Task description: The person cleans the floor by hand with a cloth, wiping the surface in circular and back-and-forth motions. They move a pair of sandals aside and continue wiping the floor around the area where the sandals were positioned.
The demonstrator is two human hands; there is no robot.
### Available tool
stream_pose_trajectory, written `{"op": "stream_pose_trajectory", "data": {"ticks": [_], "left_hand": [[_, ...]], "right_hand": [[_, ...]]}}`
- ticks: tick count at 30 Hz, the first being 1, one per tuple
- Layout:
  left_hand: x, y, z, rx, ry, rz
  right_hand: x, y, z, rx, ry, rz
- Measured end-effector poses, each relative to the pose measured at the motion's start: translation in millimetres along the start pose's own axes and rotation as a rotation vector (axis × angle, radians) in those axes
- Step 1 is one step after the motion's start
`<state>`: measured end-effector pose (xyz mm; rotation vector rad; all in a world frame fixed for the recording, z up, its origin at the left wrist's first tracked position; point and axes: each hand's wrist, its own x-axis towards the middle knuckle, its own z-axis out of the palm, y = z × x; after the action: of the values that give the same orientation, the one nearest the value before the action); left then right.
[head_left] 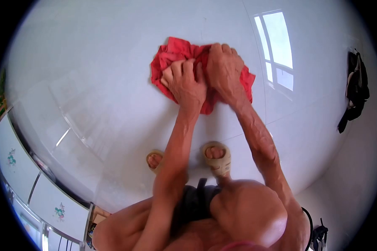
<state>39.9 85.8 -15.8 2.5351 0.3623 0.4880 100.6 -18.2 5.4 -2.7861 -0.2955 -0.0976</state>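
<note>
Head view is showing the red cloth [178,48] lying crumpled on the floor [125,62], in front of the person and beyond the two sandals [224,165]. Its long axis is running mostly from left to right, with a small slant, so the right end is coming nearer to the body. Both hands are resting directly on it, close side by side. The left hand [186,83] is covering the middle and left part, a little nearer; the right hand [225,69] is lying slightly farther, toward the right end. Cloth is showing beyond the left fingers, and a corner is standing out right of the right hand. The left fingers are bending, a little apart; the right fingers are curling close together (their tips are hiding below). Whether either hand is pinching a fold, I cannot tell.
</note>
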Motion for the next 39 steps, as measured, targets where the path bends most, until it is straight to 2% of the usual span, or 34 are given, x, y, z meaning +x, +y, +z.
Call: {"op": "stream_pose_trajectory", "data": {"ticks": [4,5,8,9,12,15,18,22,24,27,28,29,30,32,34,36,39], "left_hand": [[67.8,-7.0,37.6,0.044,0.017,0.006],[81.9,-7.0,45.0,0.046,0.021,0.007],[100.4,-6.3,56.4,0.029,0.038,0.008],[97.9,-7.4,57.4,0.015,0.049,0.010],[84.5,-5.6,52.4,-0.026,0.067,0.016],[57.2,-4.9,41.9,-0.054,0.063,-0.002],[58.4,-7.3,42.8,-0.027,0.048,0.008],[87.4,-3.7,54.3,-0.020,0.100,0.055],[101.5,-2.0,61.3,-0.066,0.137,0.078],[98.9,-8.9,58.2,-0.098,0.089,0.070],[89.8,-11.3,52.3,-0.102,0.080,0.076],[71.1,-10.5,42.8,-0.107,0.061,0.068],[55.1,-8.2,36.4,-0.111,0.039,0.057],[40.6,-7.3,37.4,-0.073,0.064,0.054],[34.4,-9.2,36.6,-0.034,0.053,0.041],[51.1,-6.1,42.7,-0.020,0.024,0.036],[91.3,-9.4,60.0,-0.049,0.093,0.084]], "right_hand": [[82.4,11.2,30.3,0.001,-0.012,0.029],[99.8,14.4,31.9,0.023,0.037,-0.011],[134.1,19.7,37.9,0.017,-0.015,-0.014],[131.6,23.9,47.5,0.042,0.101,-0.068],[103.0,22.3,38.3,0.070,0.021,-0.107],[71.5,7.1,19.0,0.055,-0.078,-0.027],[83.1,8.8,32.0,-0.016,-0.075,0.022],[121.1,17.7,54.2,-0.003,0.105,-0.077],[146.4,17.1,60.8,0.029,0.043,0.005],[120.7,12.6,53.5,0.012,0.136,-0.090],[97.2,12.7,31.7,0.147,0.142,-0.228],[80.0,17.6,34.7,0.161,0.109,-0.245],[64.4,15.0,39.2,0.055,-0.040,-0.064],[46.5,8.4,29.2,0.015,-0.117,-0.015],[58.5,-0.2,21.6,0.043,-0.057,-0.034],[81.8,11.6,41.2,0.004,-0.040,-0.055],[125.9,13.0,51.4,0.026,-0.019,-0.029]]}}
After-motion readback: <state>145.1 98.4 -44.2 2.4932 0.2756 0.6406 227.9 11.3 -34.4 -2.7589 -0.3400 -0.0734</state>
